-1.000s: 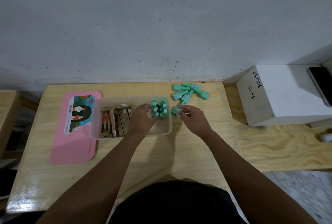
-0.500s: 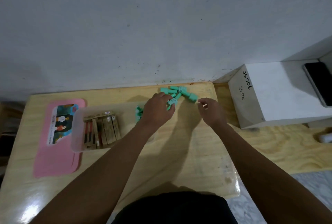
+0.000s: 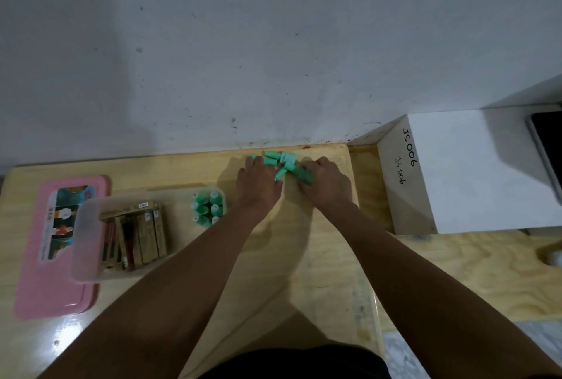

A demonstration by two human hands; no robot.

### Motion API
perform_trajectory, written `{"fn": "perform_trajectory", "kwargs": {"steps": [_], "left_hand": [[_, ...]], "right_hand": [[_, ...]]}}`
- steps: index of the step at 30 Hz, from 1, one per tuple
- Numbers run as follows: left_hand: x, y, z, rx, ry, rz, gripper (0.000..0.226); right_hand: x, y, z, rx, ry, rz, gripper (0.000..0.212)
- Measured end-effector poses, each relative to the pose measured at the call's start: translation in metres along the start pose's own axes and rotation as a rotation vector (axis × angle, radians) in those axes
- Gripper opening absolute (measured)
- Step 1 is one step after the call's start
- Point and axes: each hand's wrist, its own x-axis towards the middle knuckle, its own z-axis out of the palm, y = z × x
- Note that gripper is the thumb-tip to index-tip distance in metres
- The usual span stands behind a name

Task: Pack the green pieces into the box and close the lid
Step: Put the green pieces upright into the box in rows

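A loose heap of green pieces (image 3: 284, 159) lies at the back of the wooden table (image 3: 319, 257), near the wall. My left hand (image 3: 258, 185) rests on the heap's left side, fingers curled over a piece. My right hand (image 3: 325, 182) covers the heap's right side, fingers closed on a green piece (image 3: 304, 176). The clear plastic box (image 3: 88, 238) stands to the left, with several green pieces (image 3: 206, 206) upright at its right end. The pink lid (image 3: 45, 257) lies flat left of the box.
Several brown and gold sticks (image 3: 137, 238) fill the box's left part. A white block marked JS006 (image 3: 471, 171) stands at the right, with a dark phone (image 3: 547, 147) on top. The grey wall runs right behind the table's far edge.
My left hand left the box and went to the heap at the back. My right hand also moved up to the heap. Both now close around pieces there.
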Motion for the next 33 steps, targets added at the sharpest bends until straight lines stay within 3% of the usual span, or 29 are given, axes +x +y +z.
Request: {"fn": "perform_trajectory", "kwargs": {"steps": [7, 10, 15, 19, 27, 33], "left_hand": [[0.003, 0.005, 0.002, -0.100, -0.020, -0.083, 0.034], [0.000, 0.001, -0.003, -0.184, -0.022, -0.040, 0.032], [-0.015, -0.015, -0.017, -0.508, 0.036, 0.012, 0.025], [-0.037, -0.033, -0.035, -0.707, 0.072, 0.004, 0.020], [-0.091, -0.085, -0.066, -0.831, 0.149, -0.013, 0.021], [-0.131, -0.127, -0.077, -0.860, 0.217, -0.043, 0.019]], "right_hand": [[-0.008, 0.009, 0.002, 0.151, 0.083, 0.017, 0.038], [-0.019, 0.012, 0.002, 0.444, 0.099, 0.081, 0.027], [-0.048, 0.003, -0.011, 0.945, 0.105, 0.152, 0.038], [-0.072, -0.017, -0.018, 1.130, 0.093, 0.134, 0.016], [-0.104, -0.072, -0.017, 1.046, 0.054, -0.039, 0.015], [-0.120, -0.104, -0.004, 0.945, 0.060, -0.143, 0.026]]}}
